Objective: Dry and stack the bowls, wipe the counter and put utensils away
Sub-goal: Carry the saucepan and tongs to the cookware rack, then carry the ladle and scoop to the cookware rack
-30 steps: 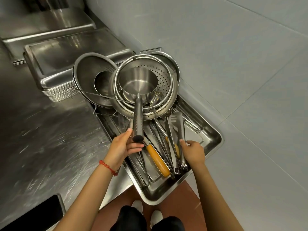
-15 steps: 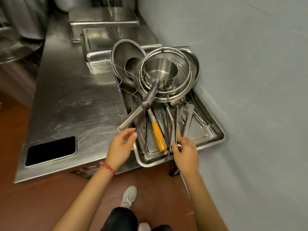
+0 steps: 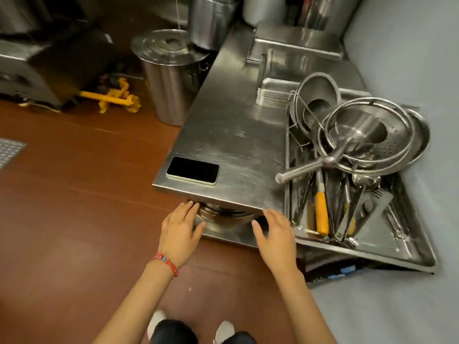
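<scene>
Reaching under the front edge of the steel surface with both hands, toward a stack of shiny steel bowls on the shelf below; nested rims visible, count unclear, top of stack hidden by the edge. Left hand fingers spread, flat against the left side of the stack, red bead bracelet on the wrist. Right hand fingers spread, beside the right side of the stack, contact unclear; neither hand closed on anything. One black phone face up near the front left corner of the surface. One lidded steel bin on the floor at far left. One steel tray at right, overhanging the front, holding utensils: one orange-handled tool, one ladle, one slotted spatula, tongs, rest blurred. Piled at tray back: one mesh strainer, one perforated colander with a long-handled saucepan inside, handle pointing left over the surface.
</scene>
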A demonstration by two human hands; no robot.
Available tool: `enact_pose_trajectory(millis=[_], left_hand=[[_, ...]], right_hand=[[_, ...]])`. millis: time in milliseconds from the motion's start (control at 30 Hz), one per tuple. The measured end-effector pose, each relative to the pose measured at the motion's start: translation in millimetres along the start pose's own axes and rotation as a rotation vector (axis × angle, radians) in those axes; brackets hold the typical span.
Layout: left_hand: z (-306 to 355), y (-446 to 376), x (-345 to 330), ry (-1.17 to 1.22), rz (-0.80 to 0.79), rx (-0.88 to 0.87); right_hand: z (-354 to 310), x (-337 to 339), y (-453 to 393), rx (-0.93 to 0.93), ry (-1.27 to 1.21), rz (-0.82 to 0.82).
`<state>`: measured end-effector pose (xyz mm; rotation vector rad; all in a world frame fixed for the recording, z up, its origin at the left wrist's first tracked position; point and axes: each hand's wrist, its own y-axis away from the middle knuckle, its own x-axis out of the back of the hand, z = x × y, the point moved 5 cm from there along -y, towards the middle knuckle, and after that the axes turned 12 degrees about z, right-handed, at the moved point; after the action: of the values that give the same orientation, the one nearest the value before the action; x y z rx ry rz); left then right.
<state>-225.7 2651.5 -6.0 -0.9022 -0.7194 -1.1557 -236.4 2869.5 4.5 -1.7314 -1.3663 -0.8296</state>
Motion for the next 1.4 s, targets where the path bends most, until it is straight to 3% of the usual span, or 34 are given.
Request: enact_pose_trajectory(millis=[267,567,967,1400], left_hand=[[-155.6,22.3,93.6,-0.097,0.17,0.243],[-354.4,90.5,219.6,-0.254,0.317,0.562],[-503.8,211.3,320.3,-0.322,0.522,1.082],[-680.7,176.7,411.8,-0.407,0.589,1.272]], right_hand=[[-173.4,-91.0,11.7,0.291,-0.042,-0.145],[-395.6,-208.2,83.3,0.639,-0.112,-0.378],[-603.4,-317.1,190.4,1.084,-0.182,-0.637],[-817.6,-449.7,203.1,1.221,-0.274,-0.755]])
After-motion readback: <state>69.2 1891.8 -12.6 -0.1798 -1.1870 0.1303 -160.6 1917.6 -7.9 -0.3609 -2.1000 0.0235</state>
